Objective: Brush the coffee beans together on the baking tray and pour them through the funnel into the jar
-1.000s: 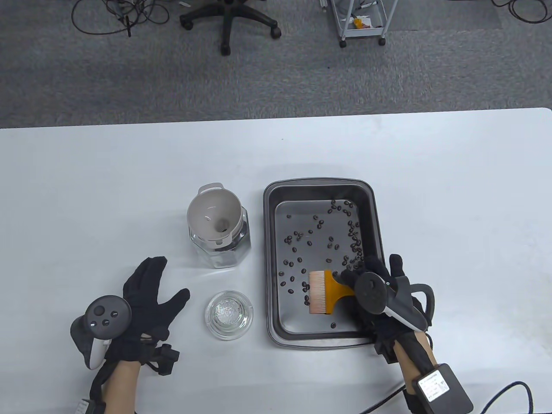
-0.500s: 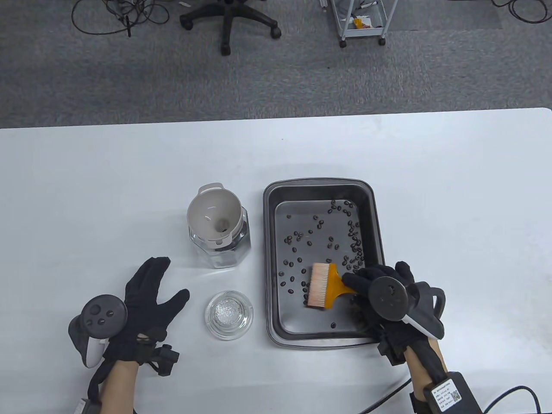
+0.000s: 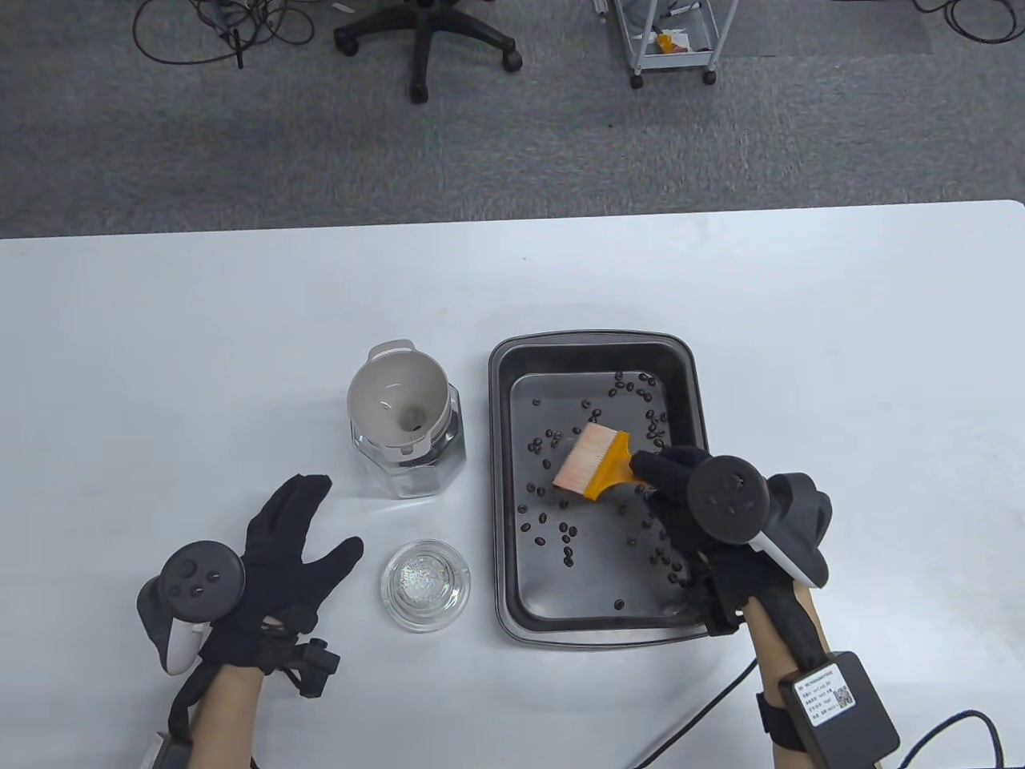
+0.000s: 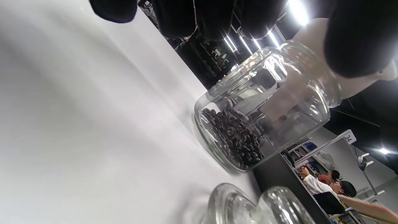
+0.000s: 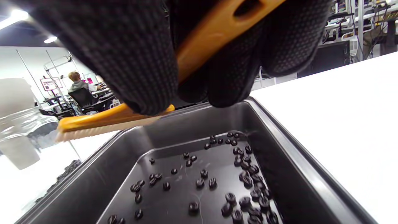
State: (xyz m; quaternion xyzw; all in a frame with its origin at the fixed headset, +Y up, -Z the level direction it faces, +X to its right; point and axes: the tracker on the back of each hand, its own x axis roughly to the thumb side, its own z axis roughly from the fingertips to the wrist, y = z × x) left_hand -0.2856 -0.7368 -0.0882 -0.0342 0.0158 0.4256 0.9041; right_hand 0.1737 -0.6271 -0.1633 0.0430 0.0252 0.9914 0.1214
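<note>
A dark baking tray [image 3: 504, 481] [image 5: 279, 149] lies right of centre with coffee beans [image 3: 617, 392] [image 5: 245, 174] scattered over its floor. My right hand [image 3: 681, 481] grips the orange handle of a pale-bristled brush [image 3: 588, 461] [image 5: 102, 123], held above the tray's middle, clear of the beans. A glass jar [image 3: 408, 456] [image 4: 264, 105] with some beans inside stands left of the tray, a white funnel [image 3: 398, 398] seated in its mouth. My left hand [image 3: 280, 553] lies flat and spread on the table, below and left of the jar, holding nothing.
A glass lid [image 3: 424, 585] [image 4: 242, 205] lies on the white table [image 3: 160, 360] between my left hand and the tray. Beyond the table's far edge are an office chair base [image 3: 424, 40] and a wheeled cart [image 3: 673, 40] on grey carpet.
My right hand has lifted the brush and carried it from the tray's near part toward its middle, turning the bristles up-left. The left hand shifted slightly.
</note>
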